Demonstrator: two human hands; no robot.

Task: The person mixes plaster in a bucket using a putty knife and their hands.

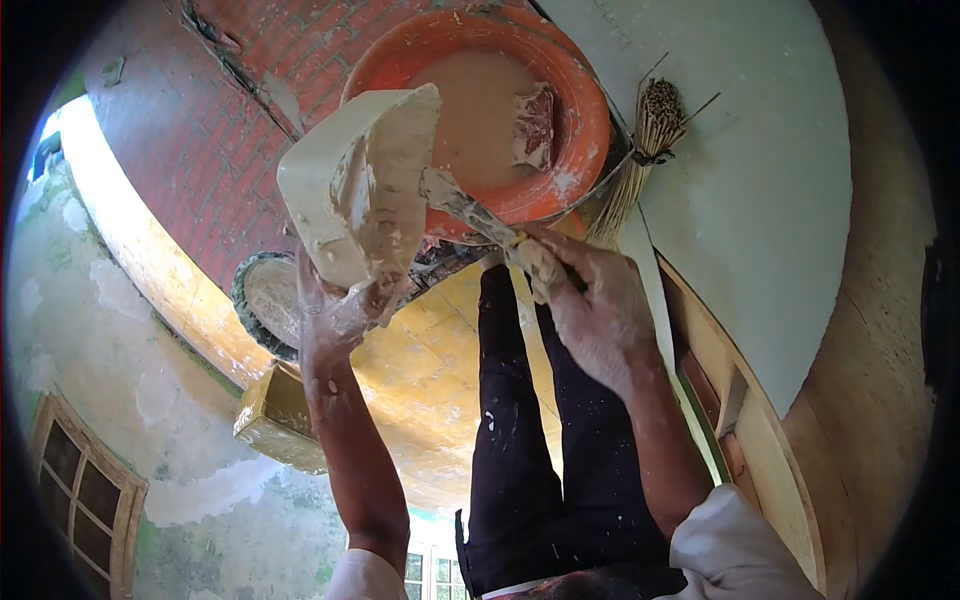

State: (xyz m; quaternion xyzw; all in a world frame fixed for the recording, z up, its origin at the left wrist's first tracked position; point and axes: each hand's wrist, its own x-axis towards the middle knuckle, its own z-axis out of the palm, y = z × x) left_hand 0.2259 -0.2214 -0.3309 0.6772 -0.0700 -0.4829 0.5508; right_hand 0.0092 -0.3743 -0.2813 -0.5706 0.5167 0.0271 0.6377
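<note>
A white plastic container (325, 195), smeared inside with wet pale plaster, is tilted in my left hand (340, 312), whose fingers grip its lower end. My right hand (600, 300) is closed round the handle of a plaster-coated scraper (470, 208). The scraper's tip is close to the container's right side. Both hands are coated with plaster. Beyond them stands an orange basin (585, 120) of cloudy water, with a reddish plaster-smeared block (534, 125) at its right side.
A bundle of thin sticks (640, 160) lies right of the basin, by a pale board (750, 150). A round dark-rimmed pan (268, 300) is left of my left hand, above a yellowish box (280, 420). Red brick-patterned flooring (210, 170) spreads at the upper left.
</note>
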